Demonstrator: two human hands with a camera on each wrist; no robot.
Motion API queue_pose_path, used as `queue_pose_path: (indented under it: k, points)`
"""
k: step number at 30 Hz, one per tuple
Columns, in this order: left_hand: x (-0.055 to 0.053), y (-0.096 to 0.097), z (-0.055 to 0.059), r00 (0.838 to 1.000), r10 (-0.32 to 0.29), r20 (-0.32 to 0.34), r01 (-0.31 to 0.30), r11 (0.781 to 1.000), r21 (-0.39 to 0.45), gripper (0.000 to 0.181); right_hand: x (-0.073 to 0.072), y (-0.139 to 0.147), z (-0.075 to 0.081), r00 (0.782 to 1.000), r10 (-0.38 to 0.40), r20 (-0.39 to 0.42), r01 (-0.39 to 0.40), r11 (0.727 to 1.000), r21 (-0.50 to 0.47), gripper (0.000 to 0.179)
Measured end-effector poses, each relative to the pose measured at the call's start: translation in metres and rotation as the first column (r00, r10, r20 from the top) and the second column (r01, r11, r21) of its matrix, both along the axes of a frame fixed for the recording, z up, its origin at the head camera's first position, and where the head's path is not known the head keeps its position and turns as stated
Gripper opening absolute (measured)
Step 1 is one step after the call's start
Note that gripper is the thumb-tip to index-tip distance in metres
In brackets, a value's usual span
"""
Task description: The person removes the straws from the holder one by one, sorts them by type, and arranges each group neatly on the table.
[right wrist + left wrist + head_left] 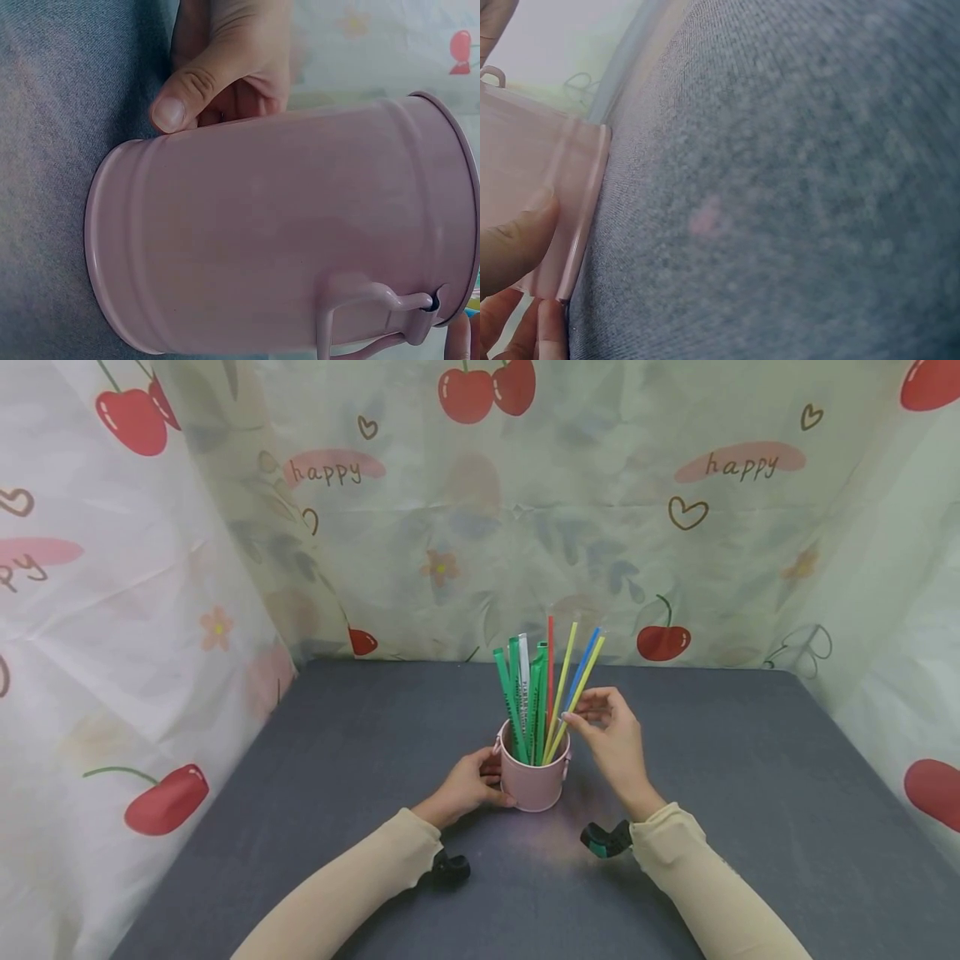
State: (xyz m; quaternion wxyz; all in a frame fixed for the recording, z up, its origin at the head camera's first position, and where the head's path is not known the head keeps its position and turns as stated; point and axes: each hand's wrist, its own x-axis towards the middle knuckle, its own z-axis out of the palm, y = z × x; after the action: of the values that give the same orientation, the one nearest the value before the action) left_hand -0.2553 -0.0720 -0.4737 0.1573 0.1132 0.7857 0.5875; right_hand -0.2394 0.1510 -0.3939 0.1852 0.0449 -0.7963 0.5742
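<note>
A small pink metal bucket (531,783) stands upright on the dark table. My left hand (468,783) holds its lower left side, thumb in front and fingers behind; the left wrist view shows the thumb (517,244) against the wall near the base. Several slim green printed sticks (513,693) and a white printed one (524,681) stand in it. On the right lean a red straw (551,652), yellow straws (568,652) and a blue straw (583,667). My right hand (615,739) pinches at the rightmost straws above the rim; exactly which ones is unclear.
A bucket handle (360,296) hangs along the side in the right wrist view. Cherry-printed cloth (487,552) walls off the back and sides of the dark table (360,727). Black wrist devices (606,839) sit under both cuffs.
</note>
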Motion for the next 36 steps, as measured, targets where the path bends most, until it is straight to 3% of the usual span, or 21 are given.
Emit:
queue_pose_path:
  k: [21, 29, 36]
  points:
    - [0.001, 0.000, 0.002, 1.000, 0.012, 0.006, -0.012, 1.000, -0.006, 0.073, 0.000, 0.000, -0.001, 0.999, 0.023, -0.030, -0.024, 0.999, -0.032, 0.036]
    - [0.001, 0.000, 0.002, 1.000, 0.006, -0.005, -0.006, 1.000, -0.015, 0.074, 0.008, -0.003, 0.013, 1.000, 0.019, 0.004, -0.019, 0.999, -0.040, 0.036]
    - [0.002, 0.000, 0.002, 1.000, 0.003, -0.003, -0.003, 1.000, -0.022, 0.074, 0.005, 0.001, 0.005, 0.998, 0.037, -0.056, -0.040, 0.998, -0.040, 0.036]
